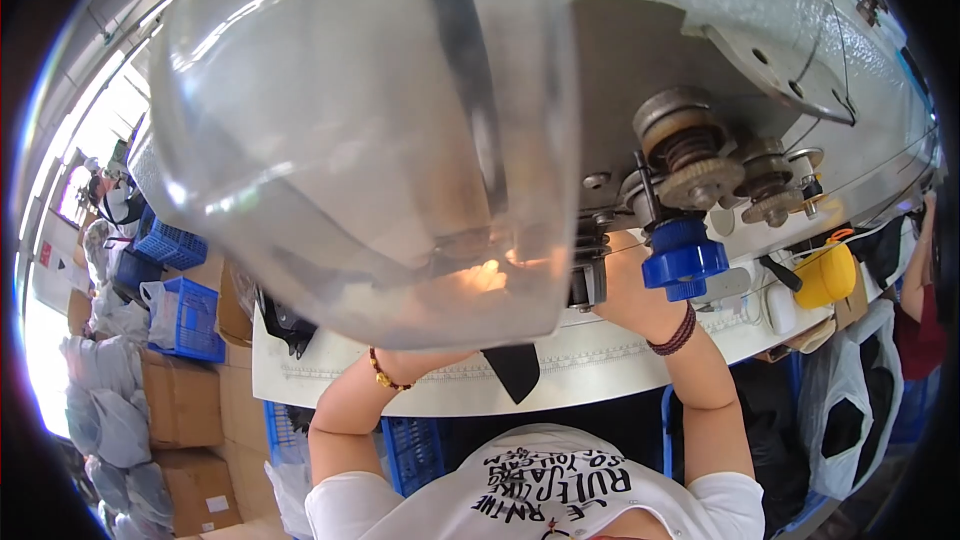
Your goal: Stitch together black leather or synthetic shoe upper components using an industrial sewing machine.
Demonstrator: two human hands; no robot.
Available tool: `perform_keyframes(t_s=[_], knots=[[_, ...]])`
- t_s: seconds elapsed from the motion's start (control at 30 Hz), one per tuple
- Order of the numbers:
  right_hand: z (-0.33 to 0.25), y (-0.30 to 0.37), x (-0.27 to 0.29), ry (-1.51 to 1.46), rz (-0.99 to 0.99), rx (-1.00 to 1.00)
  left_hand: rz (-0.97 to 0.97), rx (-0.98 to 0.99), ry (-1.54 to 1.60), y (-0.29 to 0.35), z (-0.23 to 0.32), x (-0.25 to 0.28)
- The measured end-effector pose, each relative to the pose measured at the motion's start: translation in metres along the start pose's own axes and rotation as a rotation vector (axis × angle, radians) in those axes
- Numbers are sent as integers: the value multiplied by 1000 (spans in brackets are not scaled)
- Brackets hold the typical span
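Both my arms reach forward under the head of a sewing machine (750, 0). Its clear plastic guard (370, 140) covers much of the middle of the view. My left hand (425, 325) shows only as a blur through this guard, near a warm spot of light. My right hand (632, 285) is beside the needle area, just left of a blue knob (685, 260); machine parts hide its fingers. A piece of black cloth (515, 375) hangs in a point over the table's near edge, between my wrists. What either hand holds is hidden.
The white table (600, 365) has a ruler strip along its near edge. Thread tension dials (700, 180) jut out above my right hand. At right are a yellow container (825, 275) and a plastic bag (850, 400). Blue crates (190, 320) and cardboard boxes (180, 400) stand at left.
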State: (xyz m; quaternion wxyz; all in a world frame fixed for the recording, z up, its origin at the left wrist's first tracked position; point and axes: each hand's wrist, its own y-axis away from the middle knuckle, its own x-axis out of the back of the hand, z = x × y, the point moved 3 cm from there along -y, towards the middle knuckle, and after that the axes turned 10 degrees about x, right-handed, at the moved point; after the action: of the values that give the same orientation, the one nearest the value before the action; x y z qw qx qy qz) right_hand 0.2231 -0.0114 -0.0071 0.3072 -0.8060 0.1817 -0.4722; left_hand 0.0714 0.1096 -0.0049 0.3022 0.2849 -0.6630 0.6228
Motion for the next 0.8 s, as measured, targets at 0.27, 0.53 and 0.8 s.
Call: perform_keyframes(t_s=[0.27,0.53,0.8], knots=[[-7,3,-14,20,25,26,10,462,563,14,-31,-7],[-5,5,-13,-51,136,20,-118,-112,85,-12,-10,16],[-2,7,-10,-59,48,-2,-105,-16,-32,4,-3,8]])
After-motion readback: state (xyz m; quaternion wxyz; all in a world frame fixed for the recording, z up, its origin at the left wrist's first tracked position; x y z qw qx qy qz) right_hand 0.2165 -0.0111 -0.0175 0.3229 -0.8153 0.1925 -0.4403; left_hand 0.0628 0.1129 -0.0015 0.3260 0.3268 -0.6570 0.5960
